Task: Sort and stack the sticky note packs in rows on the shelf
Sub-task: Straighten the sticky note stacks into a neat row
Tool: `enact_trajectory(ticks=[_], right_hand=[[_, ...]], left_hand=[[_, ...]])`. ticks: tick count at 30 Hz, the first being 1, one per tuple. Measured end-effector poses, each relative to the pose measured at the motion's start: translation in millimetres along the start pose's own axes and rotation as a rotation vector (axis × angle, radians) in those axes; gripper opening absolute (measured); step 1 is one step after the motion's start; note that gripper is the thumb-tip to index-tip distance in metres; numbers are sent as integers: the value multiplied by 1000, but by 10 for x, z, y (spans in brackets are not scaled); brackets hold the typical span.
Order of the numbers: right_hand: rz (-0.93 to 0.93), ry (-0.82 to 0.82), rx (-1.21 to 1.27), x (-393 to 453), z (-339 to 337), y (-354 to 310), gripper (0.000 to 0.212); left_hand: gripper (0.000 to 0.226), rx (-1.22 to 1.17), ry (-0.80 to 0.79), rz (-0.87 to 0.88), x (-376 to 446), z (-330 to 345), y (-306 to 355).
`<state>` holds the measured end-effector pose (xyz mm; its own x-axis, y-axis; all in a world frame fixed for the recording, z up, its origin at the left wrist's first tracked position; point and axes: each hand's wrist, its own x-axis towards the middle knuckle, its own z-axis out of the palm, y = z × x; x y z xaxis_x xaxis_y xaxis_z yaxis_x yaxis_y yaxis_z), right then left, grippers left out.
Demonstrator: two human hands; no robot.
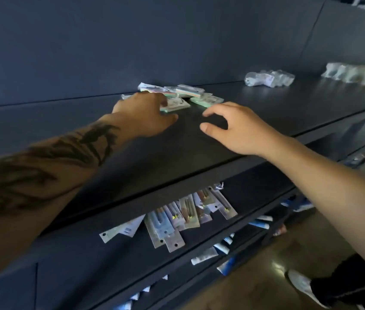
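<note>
Sticky note packs (182, 95) lie in a loose, overlapping heap far back on the top shelf (266, 113), close to its rear wall, with no row or stack formed among them. Some show pastel edges, green and pink; the blur hides how many there are.

At the heap's near left edge the left hand (142, 115) reaches in, palm down, its fingers over one pale pack (177, 105). It seems to press or pinch that pack, but the fingertips are hidden beneath the hand, so I cannot tell whether it actually grips. Just in front of the heap and to its right, the right hand (235, 128) hovers above the bare shelf, fingers and thumb loosely curved, holding nothing and touching no pack.

The step in hand looks like the first gathering: drawing packs out of the heap toward the front. The next move probably calls for pulling one pack clear, matching it by colour, and setting it square on bare shelf in front of the heap to start a row.

Right of the heap, along the same shelf, sit clear-wrapped bundles (269, 78). Below the heap, on the lower shelf, carded blister packs (177, 218) lie fanned out.
</note>
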<state>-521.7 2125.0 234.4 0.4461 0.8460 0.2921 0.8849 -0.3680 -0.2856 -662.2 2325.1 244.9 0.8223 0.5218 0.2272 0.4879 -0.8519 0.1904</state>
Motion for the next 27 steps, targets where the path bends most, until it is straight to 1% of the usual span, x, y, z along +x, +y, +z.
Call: enact_trajectory(ticks=[4,8,11,14,16,18,20,24,27], right_hand=[[-28,3,-4,484,25,239,45],[-66,-14,1,969,71,472,46],[-91,-73,-28,1340,129,639,48],[-127,-121,-53,1681,208,789,54],[-151,-156,-50,1863,258,847,60],[-177,-184,-62,1997,320,881,62],[-199,-188,-66,2086,375,898,58],[-245,-156,7,2200,431,951,36],[-257,-127,49,2228,435,966,31]], left_hand=[[63,14,21,-77,163,70,-63],[59,59,4,-163,194,172,-67],[56,101,26,-202,203,209,-11],[45,32,78,-282,237,216,43],[44,4,131,-343,264,241,90],[44,31,165,-408,303,276,145],[45,62,175,-455,359,295,197],[53,51,186,-516,458,322,231],[54,39,213,-511,501,331,235]])
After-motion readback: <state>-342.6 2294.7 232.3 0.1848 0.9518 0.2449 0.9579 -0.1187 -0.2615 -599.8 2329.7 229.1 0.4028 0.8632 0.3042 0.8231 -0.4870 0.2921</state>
